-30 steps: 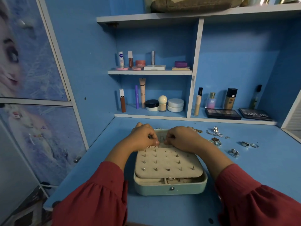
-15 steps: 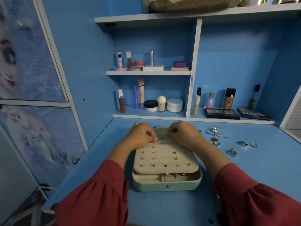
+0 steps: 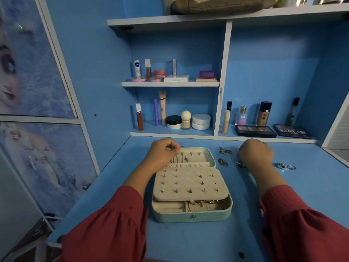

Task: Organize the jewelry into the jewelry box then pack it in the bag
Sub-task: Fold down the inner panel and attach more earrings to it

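Mint-green hinged jewelry box [image 3: 192,214] lay open mid-frame; left hand [image 3: 162,154] pinched something at its lid, contents unclear; right hand [image 3: 255,155] curled over loose silver jewelry [image 3: 223,161], apparently collecting.

You are facing a blue desk [image 3: 188,242] with a built-in blue hutch rising at twelve o'clock. A white-edged top shelf [image 3: 226,16] is carrying a brown cushion-like bundle [image 3: 221,4]. Below it, a small middle shelf [image 3: 170,84] is holding lip balms, little pots and flat compacts, and the bottom ledge [image 3: 170,133] is lined with tubes and cream jars. At one o'clock, a perfume bottle [image 3: 242,116], a foundation bottle [image 3: 264,113] and two eyeshadow palettes [image 3: 255,131] are sitting in the wider bay. At nine o'clock, wardrobe doors [image 3: 34,76] are showing a printed cartoon figure. Dim, even light is falling everywhere.
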Available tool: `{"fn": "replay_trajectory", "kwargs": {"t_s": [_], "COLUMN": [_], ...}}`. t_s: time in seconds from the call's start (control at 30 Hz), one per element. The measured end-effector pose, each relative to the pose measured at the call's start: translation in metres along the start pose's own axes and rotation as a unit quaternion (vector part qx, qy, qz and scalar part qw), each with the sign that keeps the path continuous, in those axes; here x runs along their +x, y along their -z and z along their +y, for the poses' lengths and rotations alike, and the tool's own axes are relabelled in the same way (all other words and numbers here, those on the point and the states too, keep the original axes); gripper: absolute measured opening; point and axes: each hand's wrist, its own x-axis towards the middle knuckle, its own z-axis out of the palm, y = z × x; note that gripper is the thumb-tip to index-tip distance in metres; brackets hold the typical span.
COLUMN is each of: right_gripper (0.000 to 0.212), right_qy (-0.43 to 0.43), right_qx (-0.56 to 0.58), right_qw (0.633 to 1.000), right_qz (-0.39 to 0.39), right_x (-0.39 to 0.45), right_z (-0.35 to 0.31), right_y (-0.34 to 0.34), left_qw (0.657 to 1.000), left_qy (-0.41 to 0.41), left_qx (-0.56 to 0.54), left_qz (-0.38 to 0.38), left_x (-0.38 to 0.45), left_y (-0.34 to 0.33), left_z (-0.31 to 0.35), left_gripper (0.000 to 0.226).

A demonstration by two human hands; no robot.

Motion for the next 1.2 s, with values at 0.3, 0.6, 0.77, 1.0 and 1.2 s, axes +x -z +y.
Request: {"fn": "replay_trajectory", "kwargs": {"t_s": [0.3, 0.6, 0.77, 1.0, 1.2], "right_gripper": [0.028, 0.020, 0.013, 0.013, 0.010], "right_qy": [0.017, 0.015, 0.013, 0.083, 0.145], "right_qx": [0.045, 0.533, 0.699, 0.746, 0.717], "right_qw": [0.998, 0.834, 0.711, 0.649, 0.628], "right_qz": [0.035, 0.139, 0.071, -0.128, -0.265], "right_x": [0.000, -0.004, -0.006, -0.023, -0.046], "right_z": [0.001, -0.009, -0.014, -0.032, -0.059], "right_y": [-0.003, 0.008, 0.014, 0.016, 0.012], "left_qw": [1.000, 1.000, 1.000, 0.999, 0.989], "left_qy": [0.001, 0.004, 0.000, -0.012, -0.018], "left_qx": [-0.010, -0.013, -0.021, -0.033, -0.135], "left_qz": [0.004, 0.005, 0.009, 0.014, -0.052], "left_x": [-0.002, -0.001, -0.001, -0.003, -0.009], "left_y": [0.001, 0.003, 0.003, 0.004, 0.003], "left_z": [0.005, 0.005, 0.005, 0.006, 0.016], "left_gripper": [0.008, 0.009, 0.010, 0.008, 0.027]}}
